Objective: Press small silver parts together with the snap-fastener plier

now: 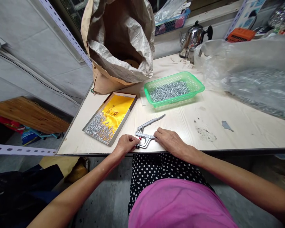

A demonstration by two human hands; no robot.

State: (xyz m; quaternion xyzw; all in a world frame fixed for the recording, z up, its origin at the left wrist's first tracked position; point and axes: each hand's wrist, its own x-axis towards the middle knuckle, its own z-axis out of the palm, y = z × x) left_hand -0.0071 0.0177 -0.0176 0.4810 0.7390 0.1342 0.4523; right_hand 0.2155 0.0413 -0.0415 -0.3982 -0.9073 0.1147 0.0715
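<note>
Grey metal hand pliers (146, 141) lie near the table's front edge, with a coil spring and a small red part by the jaw. One handle angles up and away from the other, so the pliers are spread. My right hand (169, 141) is closed on the lower handle. At the jaw end, the fingertips of my left hand (127, 144) are pinched together; whatever is between them is too small to make out. Left of the pliers is a shallow box (123, 124) with a yellow lining and many small silver metal pieces (99, 128). Similar pieces fill a green plastic basket (197, 89) beyond.
A large open woven sack (99, 52) stands at the back left. Behind the basket sits a metal kettle (192, 38). A clear plastic bag (256, 76) of shiny pieces covers the right side. A grey scrap (226, 125) lies on the table (247, 136).
</note>
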